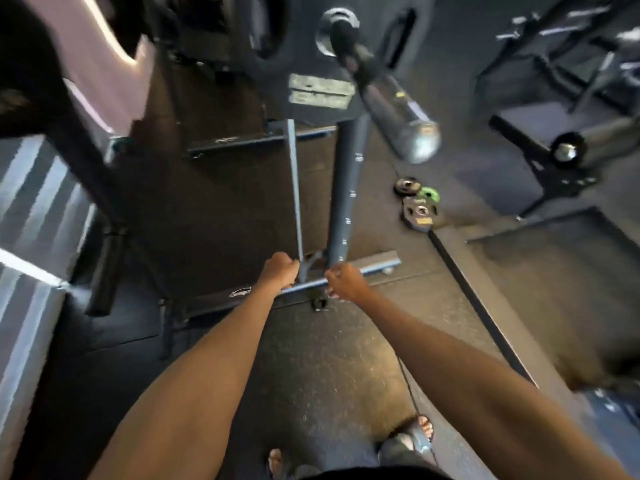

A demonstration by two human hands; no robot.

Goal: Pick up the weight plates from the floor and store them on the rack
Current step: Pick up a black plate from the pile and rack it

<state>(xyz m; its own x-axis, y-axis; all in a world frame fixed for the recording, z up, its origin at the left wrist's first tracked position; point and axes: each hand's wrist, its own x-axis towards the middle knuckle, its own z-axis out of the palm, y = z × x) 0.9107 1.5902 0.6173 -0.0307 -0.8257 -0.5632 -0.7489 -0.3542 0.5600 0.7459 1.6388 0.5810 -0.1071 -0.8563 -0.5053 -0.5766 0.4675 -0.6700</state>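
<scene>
Three small weight plates lie together on the dark rubber floor to the right of the rack: a black one [407,185], a green one [428,194] and a larger grey one [419,214]. A big dark plate [304,64] hangs high on the rack, whose grey upright [346,188] runs down to a base bar [375,265]. Both my arms reach forward and down, with the base bar behind them in the view. My left hand [278,271] is curled into a fist with nothing in it. My right hand [346,282] hangs with loosely curled fingers and holds nothing. The picture is blurred.
A steel barbell sleeve [401,116] juts out toward me at upper right. Another bar on a black stand [568,150] is at far right. A raised platform edge [485,306] crosses the floor on the right. A bench frame [107,271] stands at left. My sandalled feet [420,434] are at the bottom.
</scene>
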